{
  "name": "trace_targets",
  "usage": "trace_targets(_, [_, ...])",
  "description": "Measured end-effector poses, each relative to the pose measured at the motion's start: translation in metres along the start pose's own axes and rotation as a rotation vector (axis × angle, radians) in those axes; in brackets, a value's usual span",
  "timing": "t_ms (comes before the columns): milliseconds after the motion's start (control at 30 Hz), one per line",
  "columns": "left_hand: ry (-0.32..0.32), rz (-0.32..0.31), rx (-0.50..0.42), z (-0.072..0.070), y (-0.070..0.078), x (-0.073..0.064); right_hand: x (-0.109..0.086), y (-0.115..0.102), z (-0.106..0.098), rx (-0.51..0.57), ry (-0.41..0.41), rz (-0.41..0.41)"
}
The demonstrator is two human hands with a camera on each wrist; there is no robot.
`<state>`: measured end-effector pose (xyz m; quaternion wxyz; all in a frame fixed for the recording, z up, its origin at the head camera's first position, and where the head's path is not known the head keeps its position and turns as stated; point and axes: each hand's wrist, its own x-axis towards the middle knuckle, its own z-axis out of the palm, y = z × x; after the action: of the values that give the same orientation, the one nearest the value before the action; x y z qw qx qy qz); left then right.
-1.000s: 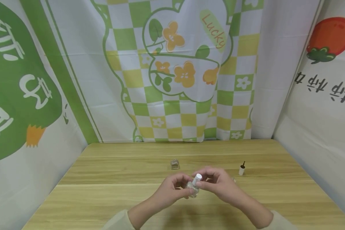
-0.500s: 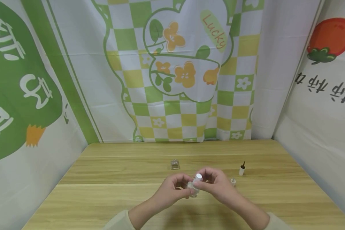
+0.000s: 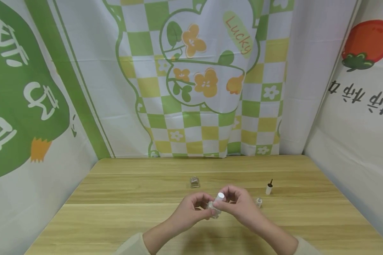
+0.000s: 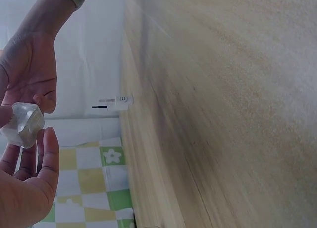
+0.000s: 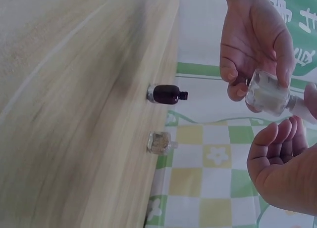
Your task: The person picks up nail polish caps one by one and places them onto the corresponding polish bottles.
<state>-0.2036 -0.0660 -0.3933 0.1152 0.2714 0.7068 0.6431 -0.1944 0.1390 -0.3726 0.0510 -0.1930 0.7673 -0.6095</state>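
Observation:
A clear, squarish glass nail polish bottle (image 5: 267,94) with pale contents is held above the table between both hands. My left hand (image 3: 191,210) grips its body, thumb on the near side and fingers behind. At the bottle's neck my right hand (image 3: 240,203) pinches the white cap (image 3: 221,197) between thumb and fingers. The cap sits on the neck, tilted up towards the right in the head view. Seen from the left wrist, the bottle's faceted base (image 4: 22,126) faces the camera, and the cap is hidden.
On the wooden table (image 3: 115,219) stand two uncapped bottles: one with glitter (image 3: 194,182), one dark (image 5: 166,94), the latter hidden behind my left hand in the head view. To the right, a white cap with a dark brush (image 3: 268,189) and another white cap (image 3: 259,202) stand upright.
My right hand has shifted slightly left and its fingers have turned on the cap. The nearer white cap on the table now shows beside it. The left hand stays put.

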Motion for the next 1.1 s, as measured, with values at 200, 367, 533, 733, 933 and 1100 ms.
trace_targets(200, [0.012, -0.007, 0.021, -0.002, 0.002, 0.001, 0.001, 0.0, -0.008, -0.003, -0.039, -0.054])
trace_targets(367, [0.008, 0.001, 0.021, -0.003, 0.001, 0.002, 0.001, 0.002, -0.011, 0.011, -0.078, -0.087])
trace_targets(533, [0.01, 0.002, 0.004, -0.002, 0.0, 0.002, 0.001, 0.003, -0.011, 0.009, -0.101, -0.13])
trace_targets(733, [0.014, 0.001, -0.01, 0.0, 0.001, 0.001, 0.002, 0.004, -0.008, -0.016, -0.093, -0.16])
trace_targets(933, [0.004, 0.009, -0.014, 0.0, -0.001, 0.001, 0.002, 0.004, -0.005, -0.027, -0.044, -0.141])
trace_targets(1100, [-0.005, 0.013, 0.0, -0.001, -0.003, 0.002, 0.003, 0.003, -0.001, -0.035, 0.003, -0.093])
